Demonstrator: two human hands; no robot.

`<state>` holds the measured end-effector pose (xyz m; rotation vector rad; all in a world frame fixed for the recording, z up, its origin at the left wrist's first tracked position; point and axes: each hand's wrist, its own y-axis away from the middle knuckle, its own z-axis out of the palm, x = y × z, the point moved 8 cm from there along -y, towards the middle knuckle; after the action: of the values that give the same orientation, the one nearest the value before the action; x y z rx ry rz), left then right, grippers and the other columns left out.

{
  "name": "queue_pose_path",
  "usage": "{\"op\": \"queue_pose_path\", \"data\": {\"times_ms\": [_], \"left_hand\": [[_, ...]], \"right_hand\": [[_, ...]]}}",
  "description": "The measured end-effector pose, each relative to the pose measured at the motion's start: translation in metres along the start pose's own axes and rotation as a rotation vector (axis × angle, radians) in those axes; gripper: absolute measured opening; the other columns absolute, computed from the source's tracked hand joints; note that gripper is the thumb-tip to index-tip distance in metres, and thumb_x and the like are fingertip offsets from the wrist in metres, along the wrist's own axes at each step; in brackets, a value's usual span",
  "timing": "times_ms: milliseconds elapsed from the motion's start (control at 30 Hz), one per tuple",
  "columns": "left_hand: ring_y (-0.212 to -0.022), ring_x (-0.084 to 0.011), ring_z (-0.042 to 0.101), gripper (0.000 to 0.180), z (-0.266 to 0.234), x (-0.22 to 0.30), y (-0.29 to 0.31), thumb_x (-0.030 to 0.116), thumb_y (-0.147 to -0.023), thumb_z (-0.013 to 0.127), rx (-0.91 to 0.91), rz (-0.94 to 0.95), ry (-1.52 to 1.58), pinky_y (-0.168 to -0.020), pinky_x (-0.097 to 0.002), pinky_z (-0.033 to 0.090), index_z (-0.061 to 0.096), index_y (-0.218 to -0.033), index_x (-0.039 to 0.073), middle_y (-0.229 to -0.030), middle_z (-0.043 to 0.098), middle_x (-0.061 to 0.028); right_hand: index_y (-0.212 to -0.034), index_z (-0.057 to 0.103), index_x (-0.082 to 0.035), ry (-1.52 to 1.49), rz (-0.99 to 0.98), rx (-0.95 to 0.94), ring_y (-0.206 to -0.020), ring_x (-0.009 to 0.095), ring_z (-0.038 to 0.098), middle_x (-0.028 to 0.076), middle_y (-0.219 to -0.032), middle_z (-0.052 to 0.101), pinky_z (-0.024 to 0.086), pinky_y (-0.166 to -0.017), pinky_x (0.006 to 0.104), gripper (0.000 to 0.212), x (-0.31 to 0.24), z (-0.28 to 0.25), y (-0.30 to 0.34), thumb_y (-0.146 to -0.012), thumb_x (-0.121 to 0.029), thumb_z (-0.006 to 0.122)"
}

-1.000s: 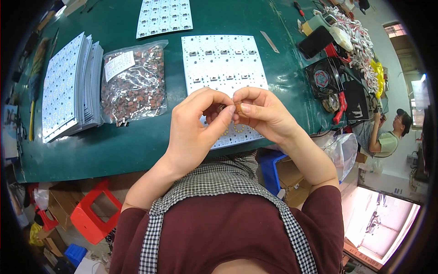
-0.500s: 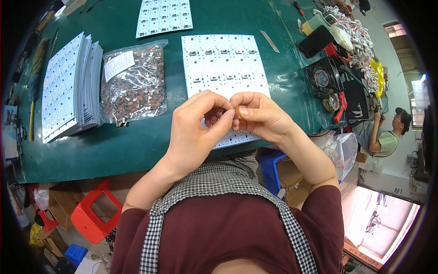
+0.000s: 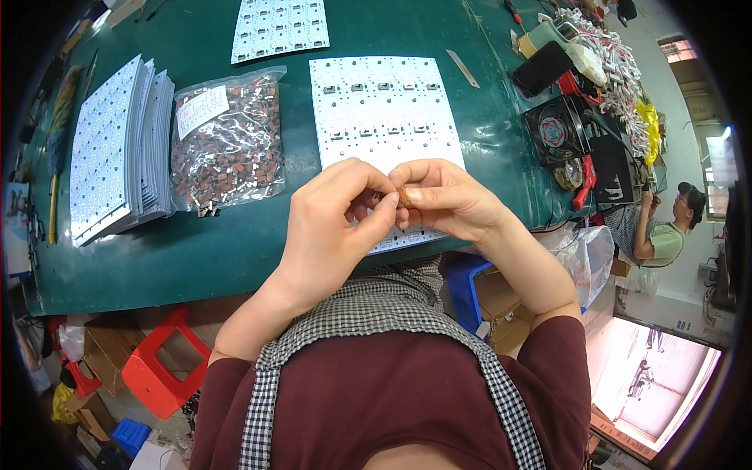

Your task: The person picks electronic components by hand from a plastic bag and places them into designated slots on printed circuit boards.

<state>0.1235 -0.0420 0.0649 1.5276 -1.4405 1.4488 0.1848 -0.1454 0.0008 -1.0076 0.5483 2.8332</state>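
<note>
My left hand (image 3: 333,215) and my right hand (image 3: 450,202) meet above the near part of a white circuit board panel (image 3: 380,110). Both are closed, thumbs against curled fingers, with the fingertips close together. A small brownish thing (image 3: 405,197) shows at my right thumb and forefinger; its kind is too small to tell. Whatever my left fingers pinch is hidden. Two rows of small switch-like parts sit on the panel's far half, and my hands cover much of its near half. To the left lies a clear plastic bag (image 3: 227,149) full of small brown and silvery parts.
A stack of white panels (image 3: 106,153) stands at the left of the green table (image 3: 188,258); another panel (image 3: 280,30) lies at the back. On the right are a metal blade (image 3: 463,68), a black phone (image 3: 540,69), a fan (image 3: 554,133) and bundled white wires (image 3: 619,74). A person (image 3: 666,227) sits far right.
My hands stay together over the panel, with only a slight shift of the fingers. The brownish thing at my right fingertips shows a little more. The table's things stay put.
</note>
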Motion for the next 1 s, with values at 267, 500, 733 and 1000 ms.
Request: {"op": "queue_pose_path", "data": {"times_ms": [267,500,733,1000], "left_hand": [[-0.065,-0.0094,0.058,0.005,0.001,-0.013,0.003,0.001,-0.08,0.065,-0.001,-0.122,0.164,-0.057,-0.0227,0.045,0.062,-0.084,-0.001,-0.078,0.063,-0.0058],[-0.068,-0.0119,0.06,0.006,0.0,-0.013,0.003,0.002,-0.08,0.066,-0.031,-0.11,0.137,-0.06,-0.0246,0.047,0.064,-0.085,-0.002,-0.078,0.063,-0.0072],[-0.065,-0.0126,0.059,0.007,0.001,-0.01,0.004,0.001,-0.079,0.066,-0.026,-0.067,0.081,-0.059,-0.0254,0.047,0.064,-0.084,-0.001,-0.075,0.061,-0.0074],[-0.064,-0.0143,0.059,0.008,-0.001,-0.004,0.005,0.0,-0.078,0.065,0.001,-0.008,-0.016,-0.057,-0.0261,0.047,0.062,-0.085,-0.001,-0.075,0.06,-0.0072]], "right_hand": [[-0.105,0.059,0.0,0.119,-0.123,0.031,-0.087,0.014,0.061,0.007,-0.097,0.062,0.051,-0.082,0.0289,0.021,-0.013,0.008,0.003,-0.087,-0.01,0.064],[-0.104,0.059,0.001,0.337,-0.205,0.122,-0.09,0.013,0.06,0.006,-0.098,0.062,0.049,-0.083,0.0277,0.021,-0.023,0.007,0.008,-0.087,-0.01,0.065],[-0.104,0.059,0.001,0.496,-0.276,0.121,-0.094,0.011,0.059,0.004,-0.1,0.061,0.048,-0.085,0.0267,0.02,-0.03,0.012,0.011,-0.087,-0.009,0.065],[-0.104,0.059,0.004,0.905,-0.439,0.2,-0.098,0.015,0.06,0.008,-0.101,0.062,0.049,-0.088,0.0293,0.018,-0.041,0.029,0.02,-0.088,-0.004,0.061]]}}
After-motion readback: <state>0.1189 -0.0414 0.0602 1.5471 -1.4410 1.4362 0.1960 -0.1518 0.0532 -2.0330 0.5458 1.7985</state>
